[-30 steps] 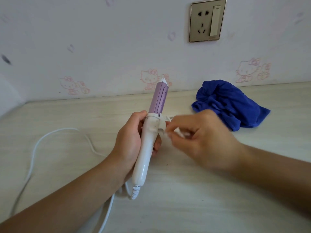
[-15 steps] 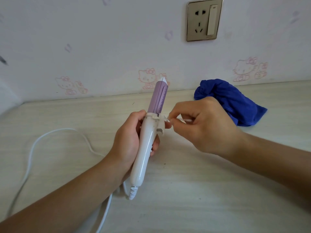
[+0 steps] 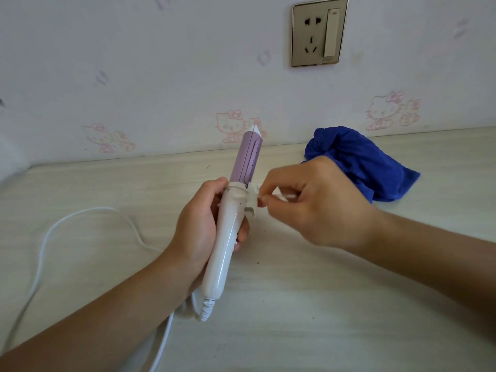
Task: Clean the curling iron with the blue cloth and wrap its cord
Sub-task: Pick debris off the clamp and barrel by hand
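Note:
My left hand (image 3: 198, 226) grips the white handle of the curling iron (image 3: 230, 232) and holds it nearly upright above the table, its purple barrel (image 3: 248, 157) pointing up toward the wall. My right hand (image 3: 316, 202) is pinched right beside the white clamp lever (image 3: 252, 197), fingertips touching it, with a small white piece (image 3: 281, 196) between the fingers; I cannot tell what it is. The white cord (image 3: 80, 213) leaves the handle's bottom end and loops loosely over the table at the left. The blue cloth (image 3: 362, 162) lies crumpled at the back right, behind my right hand.
The pale wooden table (image 3: 322, 304) meets a wall with cartoon cat stickers. A brass-coloured wall socket with a switch (image 3: 319, 32) sits above the cloth. Part of the cord runs off the bottom edge under my left forearm.
My right hand has risen a little and closed in on the clamp lever. My left hand and the curling iron have barely moved.

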The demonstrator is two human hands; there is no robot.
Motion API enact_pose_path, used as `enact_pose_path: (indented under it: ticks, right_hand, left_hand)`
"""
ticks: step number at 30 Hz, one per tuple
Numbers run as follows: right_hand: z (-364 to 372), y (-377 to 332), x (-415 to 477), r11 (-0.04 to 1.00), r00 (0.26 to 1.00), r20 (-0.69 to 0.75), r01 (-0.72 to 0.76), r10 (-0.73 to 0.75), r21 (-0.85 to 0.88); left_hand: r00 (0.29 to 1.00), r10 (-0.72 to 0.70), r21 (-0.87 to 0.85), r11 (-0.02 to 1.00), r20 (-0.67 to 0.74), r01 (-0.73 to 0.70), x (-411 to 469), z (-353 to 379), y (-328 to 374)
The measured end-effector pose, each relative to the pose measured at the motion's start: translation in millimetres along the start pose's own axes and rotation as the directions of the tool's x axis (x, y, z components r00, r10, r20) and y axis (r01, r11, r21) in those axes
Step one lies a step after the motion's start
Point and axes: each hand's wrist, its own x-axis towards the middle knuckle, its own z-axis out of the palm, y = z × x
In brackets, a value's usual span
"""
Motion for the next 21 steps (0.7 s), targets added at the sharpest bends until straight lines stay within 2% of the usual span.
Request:
enact_pose_path:
  ticks: [2,5,9,13,17,21]
  right_hand:
    - [-4,3,2,1.0,1.0,-0.008,-0.014,0.014,-0.009]
    - [1,-6,-5,1.0,0.997,0.077,0.027,-0.027,-0.004]
    - [-3,3,3,0.999,1.0,0.008,-0.024,0.025,-0.029]
    - [2,-1,-4,1.0,0.998,0.066,0.003,-0.003,0.002]
    - [-1,6,0,0.999,0.999,-0.015,-0.04,0.04,-0.017]
    - [2,4,-4,1.0,1.0,0.018,-0.009,0.009,0.006]
  left_hand:
    - [1.0,0.006,-0.005,1.0,0.01,-0.006,0,0,0]
    - [1.0,-0.005,-0.014,1.0,-0.026,0.005,1,-1,1]
    - [1.0,0.0,-0.029,1.0,0.014,0.001,0,-1,2]
    - [1.0,-0.018,-0.044,0.999,-0.02,0.017,2,-3,2]
    - [1.0,-0.02,-0.045,0.999,-0.009,0.02,1,-2,3]
    - [1.0,-0.027,-0.057,0.998,-0.011,0.026,2,-5,3]
